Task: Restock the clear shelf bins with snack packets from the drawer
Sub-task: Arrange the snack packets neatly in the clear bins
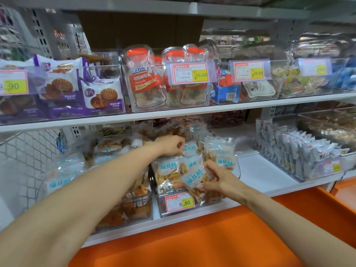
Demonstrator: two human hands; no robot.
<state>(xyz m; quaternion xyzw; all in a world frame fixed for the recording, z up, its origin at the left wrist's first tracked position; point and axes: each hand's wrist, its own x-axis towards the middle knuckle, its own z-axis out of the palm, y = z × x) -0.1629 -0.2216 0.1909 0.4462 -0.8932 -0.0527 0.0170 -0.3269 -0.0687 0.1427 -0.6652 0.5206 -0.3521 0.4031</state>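
Filling the bin [163, 208] on the low shelf is the step now. The right hand [217, 182] pinches a packet [193, 179] over its front. The left hand [170, 145] curls on a back packet [189, 149]. Next, I think, tuck the packet in straight.

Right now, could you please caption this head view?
Left hand and right hand grip snack packets at a clear shelf bin.
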